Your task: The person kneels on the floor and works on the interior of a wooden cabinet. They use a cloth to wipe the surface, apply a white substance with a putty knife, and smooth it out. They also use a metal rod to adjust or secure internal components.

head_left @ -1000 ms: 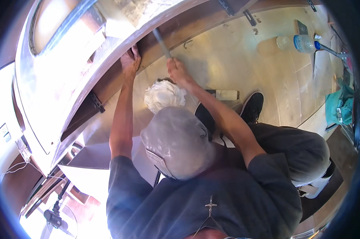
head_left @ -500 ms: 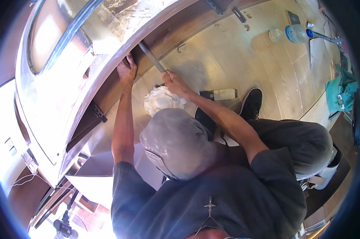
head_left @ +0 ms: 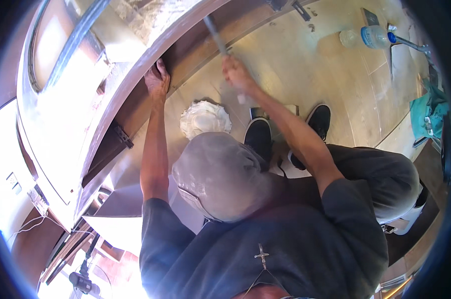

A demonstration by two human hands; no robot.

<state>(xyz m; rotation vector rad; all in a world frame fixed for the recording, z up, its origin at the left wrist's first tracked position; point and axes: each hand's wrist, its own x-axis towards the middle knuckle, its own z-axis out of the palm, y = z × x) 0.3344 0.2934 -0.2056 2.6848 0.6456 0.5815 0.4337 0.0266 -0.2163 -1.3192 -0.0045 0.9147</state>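
Note:
My left hand [head_left: 157, 82] presses flat against the underside of a brown wooden edge [head_left: 195, 55] below a pale stone countertop [head_left: 86, 99]. To its right, my right hand [head_left: 235, 74] is closed around a thin, long grey tool [head_left: 214, 31]. The tool's blurred shaft points up toward the wooden edge. A crumpled white cloth [head_left: 204, 118] lies on the tiled floor between my two arms. My grey cap [head_left: 220, 174] hides the floor below it.
My black shoes [head_left: 259, 137] stand on the beige tiled floor [head_left: 295, 60]. A clear water bottle with a blue cap [head_left: 370, 36] lies at the far right. A teal cloth [head_left: 425, 112] sits at the right edge, and a metal bracket [head_left: 122, 135] under the counter.
My right hand has moved up and to the right, swinging the tool from slanting toward my left hand to pointing upward. My left hand stays pressed on the edge.

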